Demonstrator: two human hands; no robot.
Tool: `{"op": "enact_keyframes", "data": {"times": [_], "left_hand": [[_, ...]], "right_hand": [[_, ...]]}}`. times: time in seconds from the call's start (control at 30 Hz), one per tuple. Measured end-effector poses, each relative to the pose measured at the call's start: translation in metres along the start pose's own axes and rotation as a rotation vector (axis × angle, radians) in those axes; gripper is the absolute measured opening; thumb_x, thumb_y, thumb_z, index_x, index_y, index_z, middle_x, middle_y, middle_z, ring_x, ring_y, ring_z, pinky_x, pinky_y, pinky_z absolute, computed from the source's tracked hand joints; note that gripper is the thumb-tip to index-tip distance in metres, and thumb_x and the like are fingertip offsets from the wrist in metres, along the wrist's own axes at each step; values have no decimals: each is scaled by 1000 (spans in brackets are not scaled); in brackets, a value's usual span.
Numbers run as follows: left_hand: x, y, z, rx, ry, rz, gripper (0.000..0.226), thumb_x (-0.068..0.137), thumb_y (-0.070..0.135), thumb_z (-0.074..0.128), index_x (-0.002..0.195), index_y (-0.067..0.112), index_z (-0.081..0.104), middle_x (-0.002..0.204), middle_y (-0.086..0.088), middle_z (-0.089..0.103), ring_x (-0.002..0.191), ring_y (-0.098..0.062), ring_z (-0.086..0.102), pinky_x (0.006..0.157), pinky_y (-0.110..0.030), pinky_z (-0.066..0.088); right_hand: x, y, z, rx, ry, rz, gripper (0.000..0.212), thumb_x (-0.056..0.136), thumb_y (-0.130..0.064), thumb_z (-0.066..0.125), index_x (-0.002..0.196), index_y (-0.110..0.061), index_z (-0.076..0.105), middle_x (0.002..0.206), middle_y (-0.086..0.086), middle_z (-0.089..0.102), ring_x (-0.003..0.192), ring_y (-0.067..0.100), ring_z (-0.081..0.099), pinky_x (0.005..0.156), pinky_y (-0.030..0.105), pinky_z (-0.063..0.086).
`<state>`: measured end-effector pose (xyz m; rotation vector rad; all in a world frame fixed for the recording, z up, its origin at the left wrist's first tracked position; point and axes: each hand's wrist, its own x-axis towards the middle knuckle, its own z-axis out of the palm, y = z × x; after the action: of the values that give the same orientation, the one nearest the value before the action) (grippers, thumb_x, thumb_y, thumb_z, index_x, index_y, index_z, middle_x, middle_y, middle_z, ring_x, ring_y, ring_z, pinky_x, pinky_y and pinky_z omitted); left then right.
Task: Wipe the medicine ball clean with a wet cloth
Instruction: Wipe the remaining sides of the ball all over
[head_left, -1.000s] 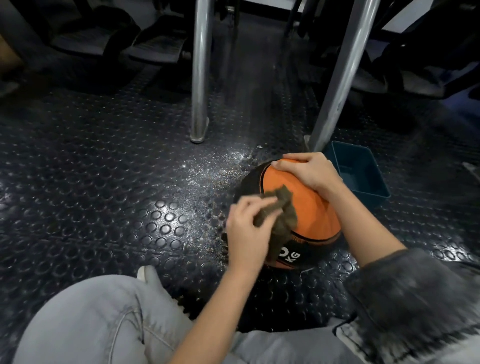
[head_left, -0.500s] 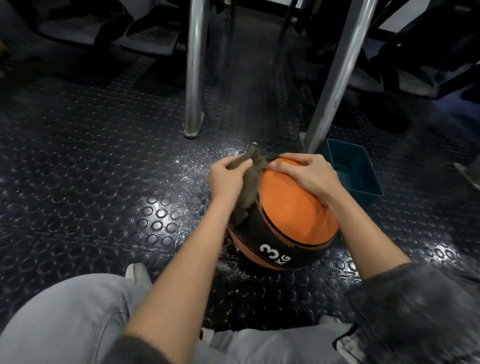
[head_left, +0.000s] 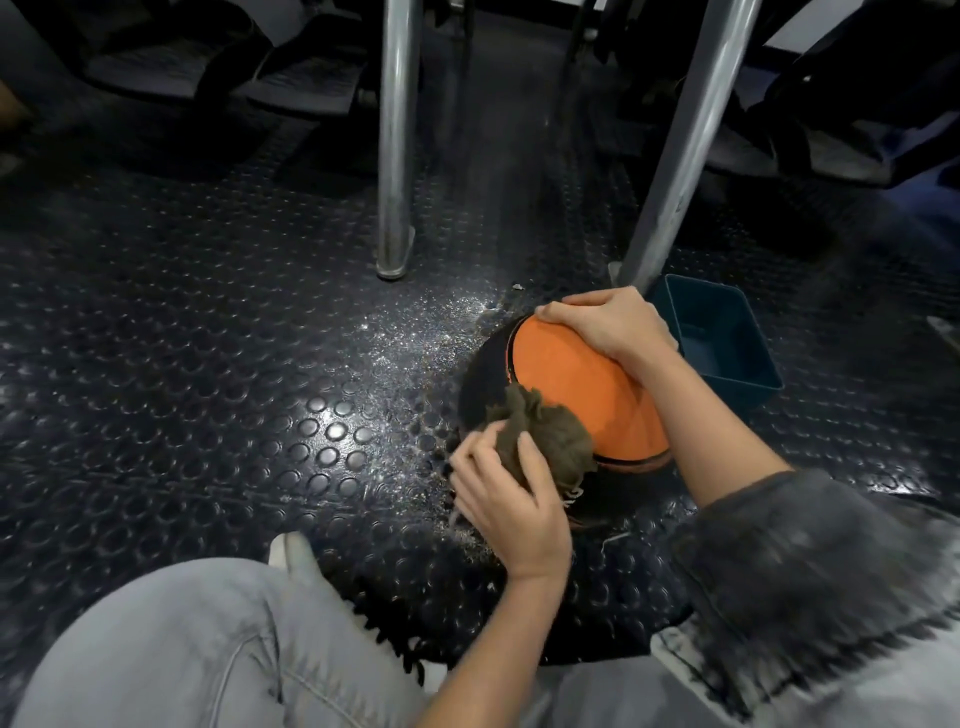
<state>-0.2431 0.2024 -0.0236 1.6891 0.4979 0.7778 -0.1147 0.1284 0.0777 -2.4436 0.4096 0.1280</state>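
An orange and black medicine ball (head_left: 574, 384) sits on the studded black rubber floor. My right hand (head_left: 613, 322) rests on its far top, fingers curved over the orange panel and gripping it. My left hand (head_left: 506, 499) holds a bunched brown-green cloth (head_left: 545, 439) against the ball's near left side, over the black band. The ball's near lower face is hidden behind the hand and the cloth.
A dark teal plastic tub (head_left: 722, 338) stands just right of the ball. Two metal legs (head_left: 395, 140) (head_left: 685, 140) rise from the floor behind it. Wet specks (head_left: 415, 332) glisten on the floor left of the ball. My knee in grey jeans (head_left: 197, 649) fills the bottom left.
My left hand has swept the cloth from the ball's far top left down to its near left side. The ball has turned, hiding the 3 KG marking. My right hand stays on top.
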Motion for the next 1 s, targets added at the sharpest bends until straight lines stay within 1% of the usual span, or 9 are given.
{"op": "enact_keyframes", "data": {"times": [0.13,0.23,0.33,0.47,0.57,0.63,0.73,0.83,1.0], "left_hand": [[-20,-10,-2,-7,-103,139,25,85,39,53,105,24,50,106,0,49,98,-8,42,85,-21,30],[-26,-12,-8,-5,-206,248,32,82,42,59,108,24,52,111,7,43,102,-1,36,96,-10,23],[-19,-19,-8,-68,-200,233,29,83,36,60,108,20,59,111,12,43,104,-3,40,98,-11,24],[-3,-15,-4,-181,-140,74,25,78,33,57,94,15,67,101,21,47,100,2,44,94,-11,30],[5,-2,-2,-222,-139,-12,15,78,35,57,89,26,61,99,19,50,97,-6,50,92,-13,35],[17,-4,-1,-257,-117,-128,10,79,26,62,88,27,59,95,14,56,93,-11,55,89,-18,40],[50,-15,3,-230,-68,-373,13,85,19,63,98,16,64,97,-3,65,92,-21,60,86,-33,48],[82,-20,7,-197,-168,-587,10,92,15,58,100,14,64,88,-1,64,85,-21,60,80,-33,50],[96,-25,11,-198,-251,-647,7,93,16,56,94,20,62,82,-2,63,79,-22,57,76,-33,48]], "right_hand": [[4,12,-3,44,-14,-17,70,33,-84,63,95,-51,69,124,-12,61,120,20,50,102,46,39],[7,17,-9,68,-17,-11,68,32,-85,63,91,-53,69,123,-11,61,120,20,51,102,46,40],[4,14,-8,72,-7,-19,71,35,-83,60,96,-49,69,128,-7,59,122,24,48,103,47,39],[1,14,-10,81,4,-18,69,38,-83,59,97,-49,69,128,-7,58,122,25,47,102,49,40],[1,15,-11,81,9,4,56,54,-77,63,102,-47,68,132,-5,55,123,25,46,101,48,40],[4,16,-10,76,13,5,55,60,-74,64,106,-45,68,132,-4,55,123,25,46,101,47,40],[1,17,-8,68,22,-1,65,51,-79,60,106,-46,68,130,-6,57,122,24,47,100,47,41],[-2,21,-9,73,42,-5,74,40,-83,56,104,-48,68,127,-9,59,121,23,47,100,48,42],[-3,20,-7,80,57,2,76,41,-81,55,107,-45,68,126,-7,59,119,24,49,98,49,42]]}}
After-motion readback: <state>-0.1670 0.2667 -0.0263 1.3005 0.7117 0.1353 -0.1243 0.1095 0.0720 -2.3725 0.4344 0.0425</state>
